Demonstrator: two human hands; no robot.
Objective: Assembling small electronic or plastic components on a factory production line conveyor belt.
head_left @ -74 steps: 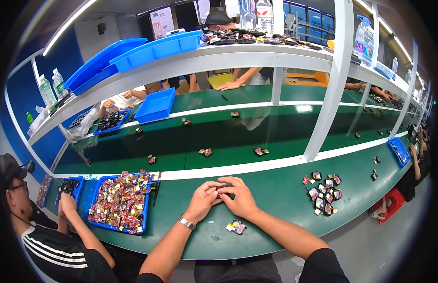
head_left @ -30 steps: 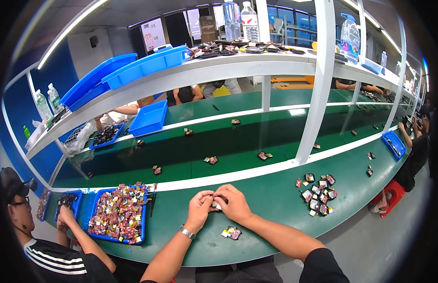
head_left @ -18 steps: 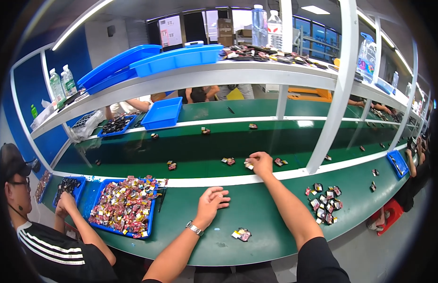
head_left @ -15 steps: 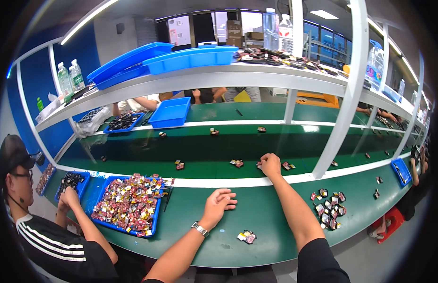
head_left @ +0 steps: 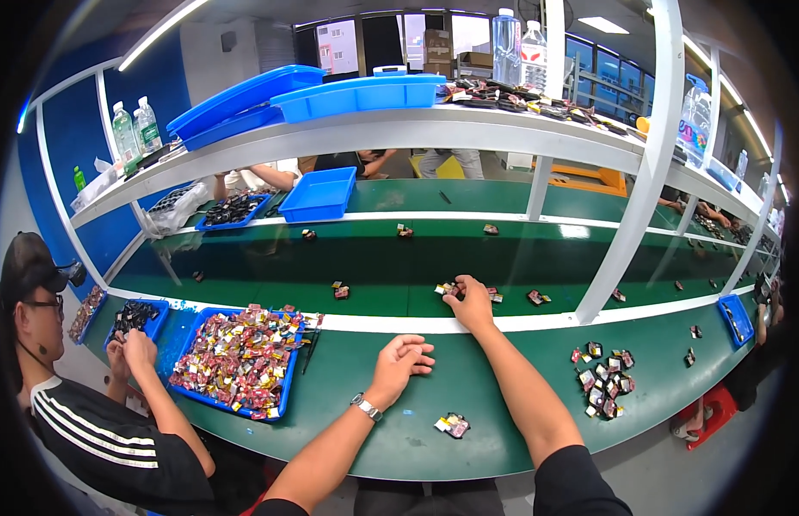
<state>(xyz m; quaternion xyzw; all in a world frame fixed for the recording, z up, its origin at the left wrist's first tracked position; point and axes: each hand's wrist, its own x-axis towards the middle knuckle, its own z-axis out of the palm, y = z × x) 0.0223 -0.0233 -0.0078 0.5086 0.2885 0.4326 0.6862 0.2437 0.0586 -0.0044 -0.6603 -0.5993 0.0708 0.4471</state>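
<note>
My right hand (head_left: 472, 304) reaches over the dark green belt (head_left: 382, 284), thumb and fingers closing on a small electronic piece (head_left: 443, 290) with white and yellow bits. Just right of the fingers lies another such piece (head_left: 495, 296), partly hidden by the hand. My left hand (head_left: 399, 366), with a watch on its wrist, hovers over the near green table (head_left: 331, 447); its fingers are loosely curled and apart, and nothing shows in them. In front of me lies one more small piece (head_left: 453, 425), black and pink with a white and yellow tab.
A blue tray (head_left: 283, 400) heaped with similar pieces stands to the left, beside a co-worker (head_left: 98, 421) handling black parts. A loose group of pieces (head_left: 606, 383) lies at right. The white rail (head_left: 391, 324) edges the belt; a white post (head_left: 619, 206) rises beyond my right arm.
My right hand has moved left along the belt, leaving one small piece and reaching the one beside it. My left hand stays nearly in place. The whole view has shifted slightly.
</note>
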